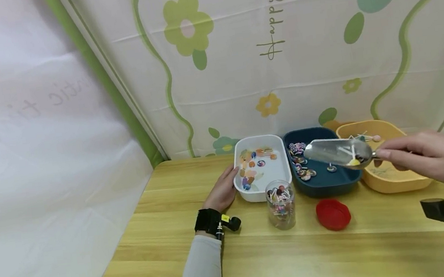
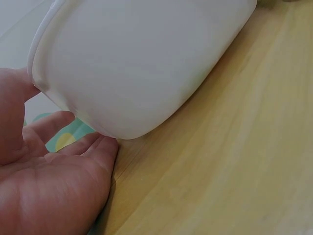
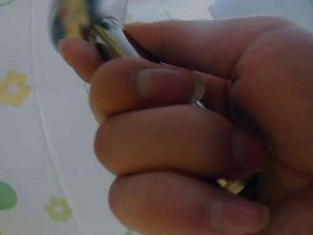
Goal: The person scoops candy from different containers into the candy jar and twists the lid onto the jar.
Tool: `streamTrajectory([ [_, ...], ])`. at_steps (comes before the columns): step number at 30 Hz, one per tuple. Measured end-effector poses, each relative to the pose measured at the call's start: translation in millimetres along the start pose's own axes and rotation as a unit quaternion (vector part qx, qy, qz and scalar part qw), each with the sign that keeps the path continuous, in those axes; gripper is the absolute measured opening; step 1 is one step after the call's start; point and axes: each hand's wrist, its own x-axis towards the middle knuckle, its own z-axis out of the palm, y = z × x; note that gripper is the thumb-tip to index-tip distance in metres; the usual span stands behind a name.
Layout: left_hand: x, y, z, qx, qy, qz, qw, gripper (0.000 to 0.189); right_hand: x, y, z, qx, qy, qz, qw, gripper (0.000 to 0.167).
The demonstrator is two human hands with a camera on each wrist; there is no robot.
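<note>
My right hand (image 1: 436,158) grips the handle of a metal scoop (image 1: 332,152), fingers curled tightly round it in the right wrist view. The scoop is held above the blue and yellow bins, and a few lollipops lie in it, one of them yellow. My left hand (image 1: 223,190) holds the left side of a white bin (image 1: 264,194), thumb at the rim and fingers against the outer wall (image 2: 127,73). Scattered lollipops lie inside that bin. In front of it stands a clear jar (image 1: 283,216) partly filled with small lollipops.
A dark blue bin (image 1: 328,188) with swirl lollipops stands right of the white one. Beyond it is a yellow bin (image 1: 398,185) with more sticks and sweets. A red lid (image 1: 333,214) lies on the wooden table (image 1: 263,267). A flowered curtain (image 1: 231,77) hangs behind.
</note>
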Motion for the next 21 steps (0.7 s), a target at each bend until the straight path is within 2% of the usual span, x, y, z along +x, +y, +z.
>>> streamTrajectory([
  [6,1.4,-1.3,-0.9,0.002,0.001,0.0,1.0,0.054,18.2,-12,12,-0.025,-0.096,-0.036,0.9944,0.019],
  [10,2.4,-2.2,-2.4,0.0,0.0,0.001,1.0,0.055,29.2,-18,21,-0.035,-0.107,-0.091,0.9895,0.021],
  [12,3.0,-2.5,-2.9,-0.001,-0.003,0.003,1.0,0.055,31.3,-21,23,-0.029,-0.109,-0.106,0.9879,0.023],
  [14,3.4,-2.8,-3.2,-0.002,-0.006,0.004,1.0,0.054,32.4,-23,25,-0.023,-0.113,-0.103,0.9879,0.023],
  [19,3.0,-2.0,-3.1,-0.003,-0.01,0.007,0.9999,0.054,32.0,-25,26,-0.025,-0.123,-0.065,0.9899,0.019],
  [21,2.2,-1.9,-3.3,-0.004,-0.01,0.007,0.9999,0.054,32.2,-23,26,-0.032,-0.12,-0.066,0.9901,0.018],
])
